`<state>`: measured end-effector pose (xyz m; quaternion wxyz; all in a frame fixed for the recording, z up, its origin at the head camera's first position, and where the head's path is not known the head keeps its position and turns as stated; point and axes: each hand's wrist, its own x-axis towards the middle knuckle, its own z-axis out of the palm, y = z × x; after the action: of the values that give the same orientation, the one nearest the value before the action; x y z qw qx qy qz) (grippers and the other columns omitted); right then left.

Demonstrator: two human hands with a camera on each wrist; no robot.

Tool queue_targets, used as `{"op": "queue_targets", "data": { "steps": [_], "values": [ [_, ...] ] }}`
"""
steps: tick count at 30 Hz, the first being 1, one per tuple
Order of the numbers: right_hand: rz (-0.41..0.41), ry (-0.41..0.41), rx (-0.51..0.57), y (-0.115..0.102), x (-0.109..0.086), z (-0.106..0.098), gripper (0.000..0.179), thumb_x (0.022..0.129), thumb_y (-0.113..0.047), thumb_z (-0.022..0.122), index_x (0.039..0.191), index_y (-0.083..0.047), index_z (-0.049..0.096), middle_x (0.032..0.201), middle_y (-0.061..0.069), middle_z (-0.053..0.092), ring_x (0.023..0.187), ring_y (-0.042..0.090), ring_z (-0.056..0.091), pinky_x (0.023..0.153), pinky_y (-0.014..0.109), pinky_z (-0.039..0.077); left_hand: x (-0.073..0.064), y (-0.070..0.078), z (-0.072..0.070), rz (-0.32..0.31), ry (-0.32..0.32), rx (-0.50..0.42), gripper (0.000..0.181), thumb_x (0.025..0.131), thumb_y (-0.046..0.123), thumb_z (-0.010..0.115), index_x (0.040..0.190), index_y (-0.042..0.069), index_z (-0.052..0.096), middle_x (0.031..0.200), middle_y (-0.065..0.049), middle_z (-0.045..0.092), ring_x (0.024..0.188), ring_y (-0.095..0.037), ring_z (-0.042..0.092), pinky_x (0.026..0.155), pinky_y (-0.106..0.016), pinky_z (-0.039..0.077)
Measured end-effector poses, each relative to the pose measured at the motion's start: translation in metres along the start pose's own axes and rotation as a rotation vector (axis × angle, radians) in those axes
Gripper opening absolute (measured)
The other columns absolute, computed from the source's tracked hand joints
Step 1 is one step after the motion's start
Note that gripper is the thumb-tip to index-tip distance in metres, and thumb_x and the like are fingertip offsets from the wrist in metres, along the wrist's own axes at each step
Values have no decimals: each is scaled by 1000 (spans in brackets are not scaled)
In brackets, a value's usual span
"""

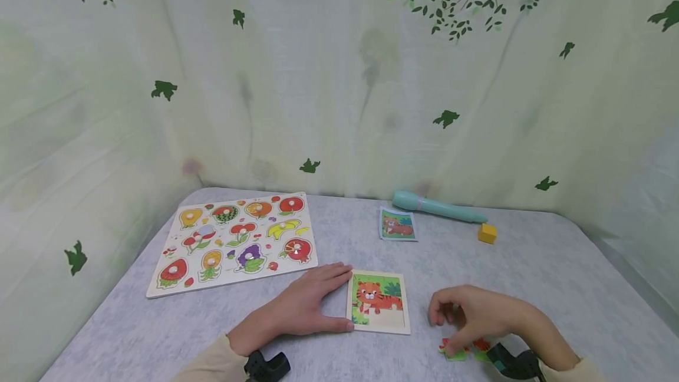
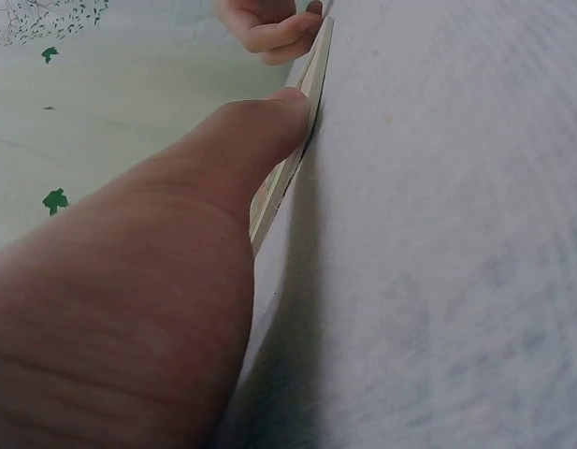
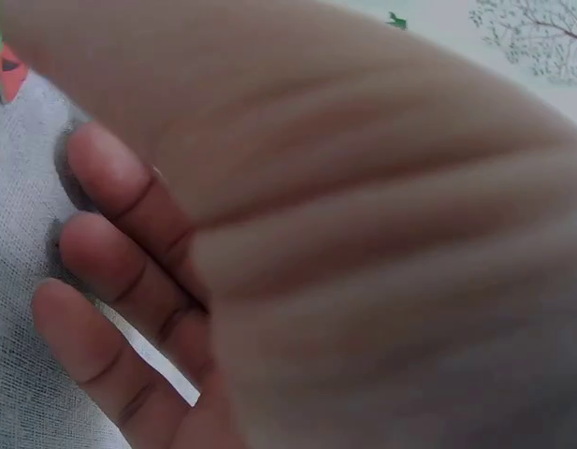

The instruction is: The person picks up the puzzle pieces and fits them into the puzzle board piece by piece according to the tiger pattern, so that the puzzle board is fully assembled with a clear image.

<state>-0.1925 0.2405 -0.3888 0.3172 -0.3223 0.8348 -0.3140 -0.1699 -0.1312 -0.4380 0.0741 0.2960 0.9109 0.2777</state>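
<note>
A small square tiger puzzle (image 1: 378, 302) in a pale wooden frame lies on the table, its lower right part showing bare wood. My left hand (image 1: 313, 302) rests along its left side with fingers stretched out, and the thumb touches the frame's edge (image 2: 297, 154) in the left wrist view. To the right of the puzzle, my right hand (image 1: 477, 314) hovers low with loosely bent fingers. Its thumb is over a red and green puzzle piece (image 1: 456, 355); whether they touch I cannot tell. Another red and green piece (image 1: 481, 345) lies beside it, partly hidden by the wrist camera.
A fruit peg board (image 1: 239, 240) lies at the left. Toward the back are a small picture card or puzzle (image 1: 398, 225) with a brown animal, a teal stick-shaped object (image 1: 442, 208) and a yellow block (image 1: 487, 233). A leaf-patterned curtain (image 1: 339, 75) surrounds the table.
</note>
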Motion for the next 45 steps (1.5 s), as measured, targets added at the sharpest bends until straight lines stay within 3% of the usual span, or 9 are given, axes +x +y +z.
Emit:
{"op": "queue_targets", "data": {
  "steps": [9,22,32,38,45],
  "values": [
    [3,-22,-61,-3,-1,2,32,79,-27,91,99,-26,66,93,-9,62,86,4,54,73,21,46,0,1,-1,-2,-7,3,94,85,73,68,159,20,43,165,7,38,154,-21,31,123,-54,30],
    [-65,-2,-66,0,1,2,18,84,-29,87,93,-24,72,85,-12,65,76,2,55,67,20,49,1,0,0,-5,-8,6,94,85,72,68,159,20,43,165,7,38,154,-21,31,123,-54,31],
    [-91,16,-57,1,-1,2,18,86,-28,85,97,-23,71,85,-11,65,75,1,56,65,20,50,1,0,0,-7,-11,14,93,85,72,69,159,21,42,165,8,37,155,-19,30,124,-52,29],
    [-124,59,-70,2,-1,3,18,88,-27,83,100,-24,69,88,-9,65,77,3,58,66,21,52,1,0,0,-6,-10,6,94,85,73,68,159,20,42,165,7,38,155,-20,31,124,-53,30],
    [-86,102,-116,1,1,0,23,88,-32,83,106,-26,69,96,-12,66,82,5,59,69,22,52,0,0,0,-1,-5,-2,94,85,72,68,159,20,43,165,7,38,154,-20,31,123,-54,30]
  ]
}}
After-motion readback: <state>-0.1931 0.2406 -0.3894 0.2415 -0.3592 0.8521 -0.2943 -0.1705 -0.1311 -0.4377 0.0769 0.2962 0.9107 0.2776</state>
